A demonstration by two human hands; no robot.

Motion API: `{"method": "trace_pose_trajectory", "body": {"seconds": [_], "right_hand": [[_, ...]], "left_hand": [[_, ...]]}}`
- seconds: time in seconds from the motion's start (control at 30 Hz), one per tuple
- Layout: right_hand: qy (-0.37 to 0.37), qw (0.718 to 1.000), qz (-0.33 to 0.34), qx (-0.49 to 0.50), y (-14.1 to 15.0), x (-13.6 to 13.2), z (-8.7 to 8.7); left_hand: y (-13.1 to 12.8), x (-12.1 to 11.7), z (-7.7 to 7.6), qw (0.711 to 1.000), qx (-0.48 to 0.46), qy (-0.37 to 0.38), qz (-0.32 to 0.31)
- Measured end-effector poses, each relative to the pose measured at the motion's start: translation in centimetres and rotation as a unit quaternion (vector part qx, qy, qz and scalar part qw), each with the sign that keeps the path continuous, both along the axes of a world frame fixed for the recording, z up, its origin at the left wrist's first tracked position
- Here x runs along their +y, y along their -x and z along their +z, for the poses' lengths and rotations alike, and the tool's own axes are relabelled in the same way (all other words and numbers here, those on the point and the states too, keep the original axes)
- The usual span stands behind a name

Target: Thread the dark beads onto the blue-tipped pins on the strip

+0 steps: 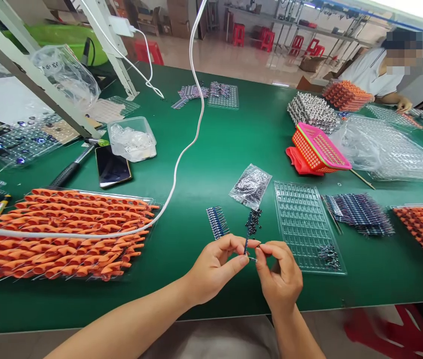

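Observation:
My left hand (211,271) pinches a thin dark blue strip (248,237) between thumb and fingers, the strip standing up from the grip. Close against its lower end, the thumb and fingers of my right hand (281,279) are pressed together on something too small to make out. Just beyond the hands lies a scatter of tiny black parts (257,219). To their left is a blue strip with a row of metal pins (217,223). A clear bag of dark small parts (251,186) rests behind. Right of my hands, a clear ribbed tray (297,222) carries some small pinned pieces (328,256).
Orange parts (65,234) fill a tray at left, crossed by a white cable (176,174). A phone (112,167) and plastic tub (132,139) lie behind. Dark blue strips (359,214) and a pink-red basket (321,149) are at right. A co-worker (374,70) sits at far right.

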State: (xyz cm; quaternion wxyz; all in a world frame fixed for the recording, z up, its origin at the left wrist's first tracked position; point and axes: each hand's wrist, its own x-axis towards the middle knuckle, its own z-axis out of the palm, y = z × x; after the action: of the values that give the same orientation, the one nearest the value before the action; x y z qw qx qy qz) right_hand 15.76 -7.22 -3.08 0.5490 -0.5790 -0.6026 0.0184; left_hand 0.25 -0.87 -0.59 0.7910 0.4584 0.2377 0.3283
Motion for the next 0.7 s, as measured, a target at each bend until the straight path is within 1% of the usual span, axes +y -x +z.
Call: {"method": "trace_pose_trajectory", "body": {"seconds": [0.23, 0.4, 0.53, 0.7], "right_hand": [[-0.003, 1.0, -0.008, -0.013, 0.07, 0.08, 0.25], [0.003, 1.0, -0.005, -0.01, 0.09, 0.14, 0.32], [-0.004, 1.0, 0.001, -0.011, 0.06, 0.17, 0.3], [-0.027, 0.997, 0.006, -0.068, -0.15, 0.09, 0.23]], "left_hand": [[0.17, -0.06, -0.25, 0.999, 0.027, -0.024, -0.001], [0.23, -0.06, -0.15, 0.999, 0.034, -0.037, -0.001], [0.18, -0.06, -0.05, 0.999, 0.03, -0.025, 0.003], [0.14, 0.28, -0.14, 1.0, 0.0, 0.025, 0.006]]}}
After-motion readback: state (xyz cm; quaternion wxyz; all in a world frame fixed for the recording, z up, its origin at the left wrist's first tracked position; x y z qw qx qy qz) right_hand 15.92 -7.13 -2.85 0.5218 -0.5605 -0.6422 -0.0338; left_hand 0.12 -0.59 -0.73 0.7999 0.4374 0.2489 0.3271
